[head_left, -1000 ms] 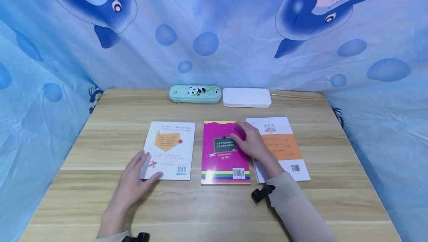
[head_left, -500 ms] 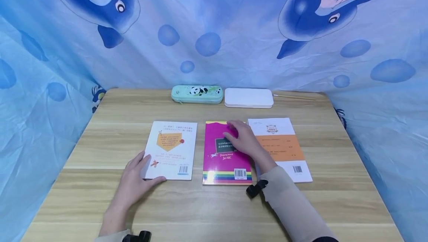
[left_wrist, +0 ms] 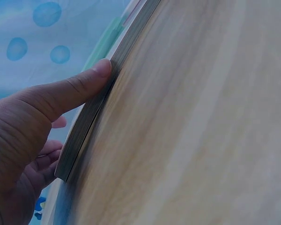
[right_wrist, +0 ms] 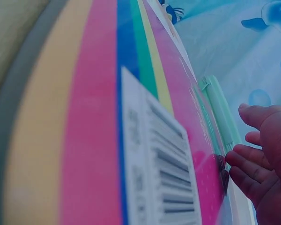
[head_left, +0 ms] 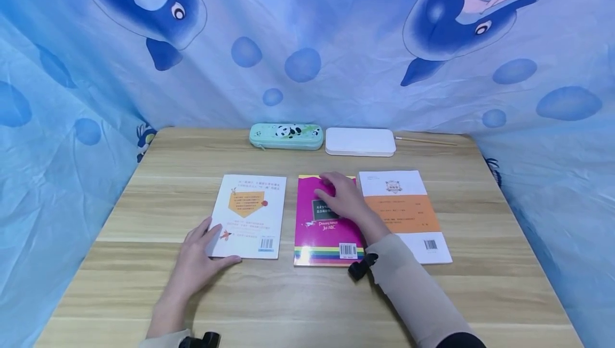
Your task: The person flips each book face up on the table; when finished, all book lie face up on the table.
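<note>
A white book [head_left: 259, 214] with an orange pentagon on its cover lies at the left. My left hand [head_left: 194, 257] rests at its near-left corner, thumb along the front edge and fingers by the left edge. In the left wrist view the straight thumb [left_wrist: 79, 91] lies against the edge of the book's pages. My right hand [head_left: 345, 198] is over the upper right of a pink book [head_left: 312, 238] with a rainbow band and barcode. Its fingers are relaxed and apart, covering part of the dark green panel. In the right wrist view the fingertips are close to the pink cover [right_wrist: 203, 178].
A white and orange book [head_left: 403, 214] lies right of the pink one, partly behind my right forearm. At the table's back stand a mint panda pencil case [head_left: 286, 136], a white case [head_left: 360, 141] and a thin stick [head_left: 427, 141]. Blue dolphin-print cloth [head_left: 307, 28] surrounds the table.
My right hand has moved left, from the pink book's right edge further over its cover. My left hand stays at the white book's corner. The head view has shifted slightly.
</note>
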Action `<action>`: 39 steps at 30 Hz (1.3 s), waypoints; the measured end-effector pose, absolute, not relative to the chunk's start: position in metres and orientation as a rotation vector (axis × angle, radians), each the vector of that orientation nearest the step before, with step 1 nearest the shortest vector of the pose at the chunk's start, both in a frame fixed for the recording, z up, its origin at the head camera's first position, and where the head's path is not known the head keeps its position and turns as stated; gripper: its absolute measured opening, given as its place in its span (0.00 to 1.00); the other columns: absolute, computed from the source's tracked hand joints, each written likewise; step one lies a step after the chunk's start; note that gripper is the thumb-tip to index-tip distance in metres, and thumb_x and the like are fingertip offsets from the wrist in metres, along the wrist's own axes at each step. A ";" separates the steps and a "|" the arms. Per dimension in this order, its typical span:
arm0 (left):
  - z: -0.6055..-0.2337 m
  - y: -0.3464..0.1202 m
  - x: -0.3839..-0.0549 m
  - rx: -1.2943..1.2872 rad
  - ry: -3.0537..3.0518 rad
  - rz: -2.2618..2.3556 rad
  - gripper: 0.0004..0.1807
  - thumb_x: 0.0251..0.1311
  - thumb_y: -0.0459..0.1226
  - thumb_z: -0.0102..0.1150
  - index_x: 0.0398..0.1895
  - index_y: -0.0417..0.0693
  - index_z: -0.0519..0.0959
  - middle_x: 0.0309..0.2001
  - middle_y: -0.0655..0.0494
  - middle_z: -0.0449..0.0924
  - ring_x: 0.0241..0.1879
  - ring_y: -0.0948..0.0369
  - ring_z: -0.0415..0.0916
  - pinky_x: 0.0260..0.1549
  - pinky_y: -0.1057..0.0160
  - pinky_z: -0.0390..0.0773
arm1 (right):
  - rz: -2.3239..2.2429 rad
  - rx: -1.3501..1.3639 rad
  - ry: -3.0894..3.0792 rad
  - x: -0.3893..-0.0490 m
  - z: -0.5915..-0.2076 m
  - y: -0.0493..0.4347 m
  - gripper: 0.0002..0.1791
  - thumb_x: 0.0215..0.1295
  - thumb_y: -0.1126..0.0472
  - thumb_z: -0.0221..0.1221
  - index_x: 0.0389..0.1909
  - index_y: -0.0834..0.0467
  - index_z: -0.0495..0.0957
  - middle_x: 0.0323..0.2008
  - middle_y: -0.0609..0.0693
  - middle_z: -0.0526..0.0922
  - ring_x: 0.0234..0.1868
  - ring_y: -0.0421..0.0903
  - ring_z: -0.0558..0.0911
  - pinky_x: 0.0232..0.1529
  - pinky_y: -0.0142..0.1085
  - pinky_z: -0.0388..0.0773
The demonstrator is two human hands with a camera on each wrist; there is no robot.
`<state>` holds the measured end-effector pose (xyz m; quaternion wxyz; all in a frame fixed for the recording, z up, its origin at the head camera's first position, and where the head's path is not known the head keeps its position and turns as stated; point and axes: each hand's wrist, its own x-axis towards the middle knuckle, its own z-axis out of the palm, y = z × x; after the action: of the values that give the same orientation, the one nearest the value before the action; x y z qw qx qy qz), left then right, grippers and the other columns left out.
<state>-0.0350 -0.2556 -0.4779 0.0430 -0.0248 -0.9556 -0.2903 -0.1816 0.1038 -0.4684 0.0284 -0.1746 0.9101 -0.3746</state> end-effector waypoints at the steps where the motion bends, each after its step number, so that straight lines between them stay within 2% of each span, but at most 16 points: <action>1: -0.478 -0.256 -0.035 -0.075 -2.919 -0.891 0.54 0.36 0.54 0.84 0.64 0.29 0.74 0.73 0.31 0.59 0.70 0.32 0.57 0.64 0.33 0.62 | -1.157 -0.537 2.805 -0.182 -0.468 0.103 0.31 0.69 0.47 0.64 0.68 0.55 0.73 0.60 0.50 0.79 0.62 0.48 0.77 0.63 0.47 0.76; 11: -0.480 -0.254 -0.036 -0.078 -2.906 -0.929 0.53 0.34 0.53 0.85 0.63 0.31 0.75 0.73 0.33 0.61 0.70 0.33 0.58 0.64 0.32 0.62 | -1.160 -0.558 2.778 -0.191 -0.467 0.093 0.31 0.70 0.47 0.63 0.68 0.56 0.73 0.59 0.51 0.79 0.60 0.47 0.77 0.63 0.46 0.77; 25: -0.479 -0.255 -0.037 -0.041 -2.961 -0.996 0.58 0.35 0.58 0.83 0.67 0.32 0.72 0.76 0.39 0.58 0.73 0.36 0.54 0.67 0.33 0.60 | -1.066 -0.609 2.770 -0.205 -0.470 0.064 0.29 0.70 0.49 0.64 0.68 0.55 0.74 0.65 0.51 0.76 0.69 0.50 0.70 0.70 0.46 0.70; 35: -0.480 -0.253 -0.036 -0.074 -2.941 -1.014 0.56 0.35 0.52 0.86 0.66 0.30 0.72 0.75 0.38 0.59 0.72 0.35 0.56 0.67 0.35 0.61 | -0.960 -0.710 2.730 -0.213 -0.471 0.047 0.30 0.68 0.51 0.66 0.67 0.57 0.74 0.67 0.54 0.75 0.71 0.52 0.69 0.73 0.44 0.64; 39: -0.479 -0.254 -0.035 -0.062 -2.946 -1.005 0.54 0.36 0.50 0.85 0.66 0.29 0.72 0.75 0.37 0.60 0.72 0.35 0.57 0.67 0.35 0.62 | -0.871 -0.747 2.713 -0.214 -0.468 0.042 0.32 0.68 0.50 0.65 0.70 0.56 0.72 0.69 0.53 0.74 0.73 0.51 0.67 0.74 0.44 0.63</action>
<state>-0.0354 -0.2536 -0.4791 0.0142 -0.0200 -0.9461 -0.3229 -0.2136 0.0423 -0.4682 0.0977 -0.2524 0.9166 -0.2943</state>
